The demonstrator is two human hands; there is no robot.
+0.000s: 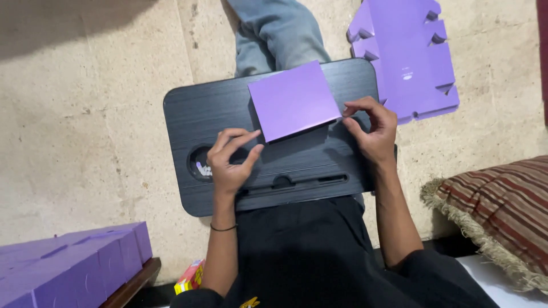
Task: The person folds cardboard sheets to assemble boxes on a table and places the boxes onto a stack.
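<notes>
A purple paper square [294, 100] lies tilted on a black lap tray [228, 108]. The left hand [230, 161] pinches its near left corner with thumb and forefinger; the right hand [372, 130] pinches its right corner. The hands are apart. A flat purple cardboard cutout [411, 51] lies on the floor beyond, a striped cushion [502, 211] to the right, and a purple box [68, 262] at lower left.

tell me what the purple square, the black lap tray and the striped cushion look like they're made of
Purple square: likely thin paper or light card, matte; it lies flat with crisp edges, and the left hand and right hand pinch its corners.
Black lap tray: probably laminated board or plastic; fine wood-like grain lines, faint sheen.
Striped cushion: woven fabric, with a frayed fringe along its edge.
</notes>
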